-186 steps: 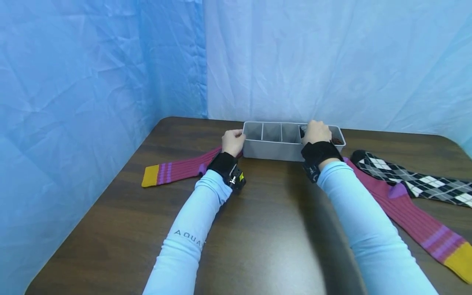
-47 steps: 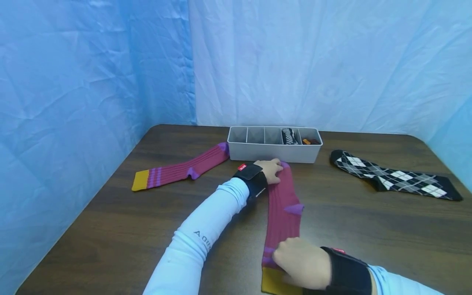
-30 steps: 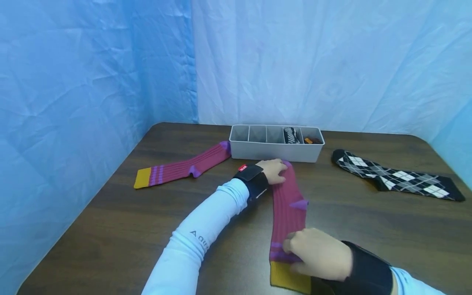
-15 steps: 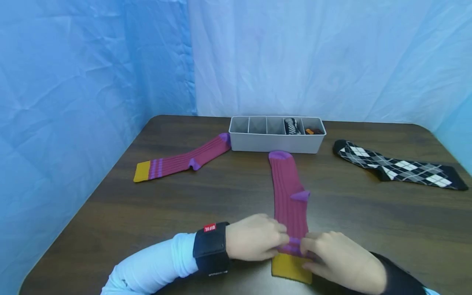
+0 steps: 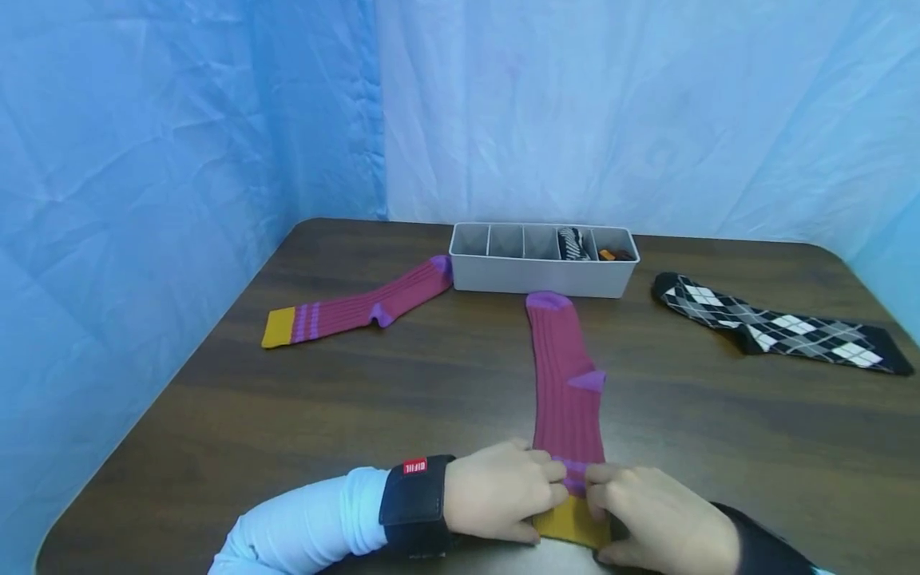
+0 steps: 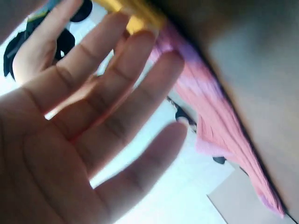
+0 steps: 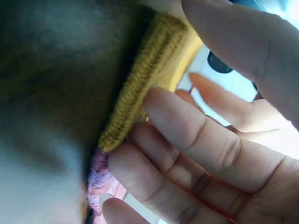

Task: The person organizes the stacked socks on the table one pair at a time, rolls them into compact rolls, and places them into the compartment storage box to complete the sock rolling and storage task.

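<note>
A magenta ribbed sock (image 5: 565, 391) lies flat, its purple toe toward the grey box and its yellow cuff (image 5: 568, 521) near me. My left hand (image 5: 503, 491) rests its fingertips on the cuff's left side, by the purple stripes. In the left wrist view its fingers (image 6: 140, 102) are extended and spread. On the right side of the cuff, my right hand (image 5: 661, 519) touches with loosely bent fingers; in the right wrist view its fingertips (image 7: 173, 112) lie against the yellow cuff edge (image 7: 140, 88).
A matching magenta sock (image 5: 352, 311) lies at the left, its toe by the box. The grey divided box (image 5: 542, 278) at the back holds a rolled black-and-white sock (image 5: 571, 244) and a dark bundle with orange (image 5: 616, 255). A black argyle sock (image 5: 783, 323) lies at right.
The magenta sock came from the right to the middle, and my right hand left the box. My left hand moved from the sock's toe back to its cuff, opposite my right hand.
</note>
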`<action>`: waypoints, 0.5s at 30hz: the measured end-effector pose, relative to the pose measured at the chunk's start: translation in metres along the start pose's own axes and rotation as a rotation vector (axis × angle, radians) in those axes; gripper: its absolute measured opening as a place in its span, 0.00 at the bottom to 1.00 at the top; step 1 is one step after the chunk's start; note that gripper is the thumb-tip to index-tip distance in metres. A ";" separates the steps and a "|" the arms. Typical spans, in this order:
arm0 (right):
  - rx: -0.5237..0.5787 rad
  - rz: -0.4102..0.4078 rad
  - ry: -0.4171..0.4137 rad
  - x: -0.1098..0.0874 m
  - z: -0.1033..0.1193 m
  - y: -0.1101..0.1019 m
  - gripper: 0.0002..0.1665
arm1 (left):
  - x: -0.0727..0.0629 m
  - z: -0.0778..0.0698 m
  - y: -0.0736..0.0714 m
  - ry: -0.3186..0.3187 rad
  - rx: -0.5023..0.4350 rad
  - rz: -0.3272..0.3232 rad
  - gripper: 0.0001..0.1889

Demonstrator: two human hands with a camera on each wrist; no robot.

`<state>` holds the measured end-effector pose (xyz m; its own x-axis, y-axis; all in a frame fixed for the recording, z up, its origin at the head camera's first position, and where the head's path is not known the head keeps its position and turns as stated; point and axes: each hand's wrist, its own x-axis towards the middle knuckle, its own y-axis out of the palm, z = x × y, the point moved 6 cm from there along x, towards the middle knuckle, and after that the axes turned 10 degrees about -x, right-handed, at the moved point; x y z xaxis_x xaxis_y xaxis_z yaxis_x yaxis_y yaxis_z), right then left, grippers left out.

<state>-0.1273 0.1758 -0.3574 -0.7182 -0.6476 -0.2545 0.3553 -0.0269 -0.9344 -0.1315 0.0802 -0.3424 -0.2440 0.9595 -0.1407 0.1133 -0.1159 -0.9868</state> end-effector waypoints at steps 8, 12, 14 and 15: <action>-0.098 -0.101 -0.038 -0.001 0.006 -0.005 0.08 | 0.002 -0.006 0.000 0.006 0.057 -0.111 0.08; -0.121 -0.121 -0.049 -0.003 0.007 -0.005 0.09 | 0.003 -0.007 0.001 0.015 0.066 -0.109 0.05; -0.132 -0.134 -0.059 -0.003 0.008 -0.005 0.09 | 0.003 -0.007 0.001 0.015 0.067 -0.094 0.05; -0.134 -0.140 -0.060 -0.004 0.008 -0.005 0.08 | 0.003 -0.007 0.000 0.018 0.073 -0.093 0.05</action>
<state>-0.1218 0.1723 -0.3496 -0.7167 -0.6889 -0.1080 0.1688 -0.0211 -0.9854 -0.1251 0.0846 -0.3426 -0.2331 0.9713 -0.0480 0.0207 -0.0444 -0.9988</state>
